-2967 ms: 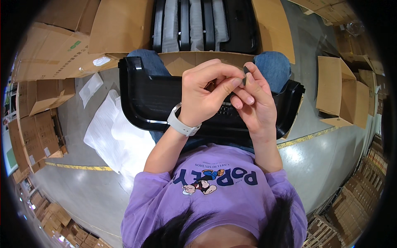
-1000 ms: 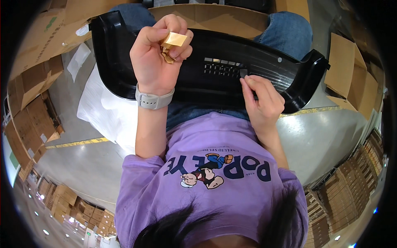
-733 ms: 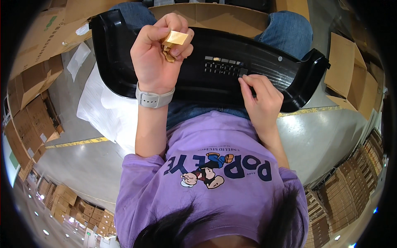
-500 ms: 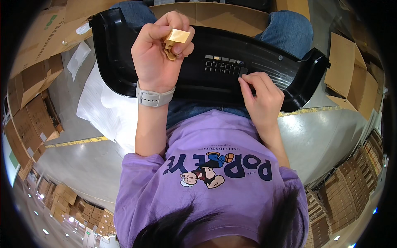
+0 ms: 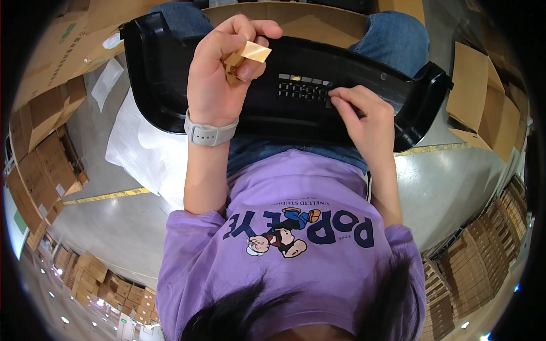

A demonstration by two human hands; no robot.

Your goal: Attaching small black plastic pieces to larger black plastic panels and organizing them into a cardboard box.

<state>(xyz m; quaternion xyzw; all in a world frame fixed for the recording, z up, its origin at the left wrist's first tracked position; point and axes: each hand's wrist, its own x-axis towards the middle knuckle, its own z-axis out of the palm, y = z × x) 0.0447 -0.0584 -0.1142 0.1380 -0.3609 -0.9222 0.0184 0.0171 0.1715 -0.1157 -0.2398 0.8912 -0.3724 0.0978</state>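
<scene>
A long, curved black plastic panel (image 5: 250, 116) with raised ends lies across my lap. Near its middle are rows of small slots (image 5: 301, 91), and above them runs a row of small grey rectangular pieces (image 5: 310, 80), one of them yellowish. My left hand (image 5: 222, 68), raised over the panel, is closed on crumpled, shiny yellow strips (image 5: 256, 52) that look like backing paper. Its index finger sticks out to the right. My right hand (image 5: 367, 111) is pinched at the right end of the slots, touching the panel. Its fingertips hide whatever small thing they may hold.
Open cardboard boxes stand at the far side (image 5: 284, 17), on the left (image 5: 57, 108) and on the right (image 5: 483, 102). White plastic wrapping (image 5: 151, 148) lies on the floor left of me. Stacked cartons (image 5: 478, 261) line the background.
My left index finger has stretched out to the right. The right fingertips have shifted slightly up and left along the slots, and the panel's middle sits a little further left.
</scene>
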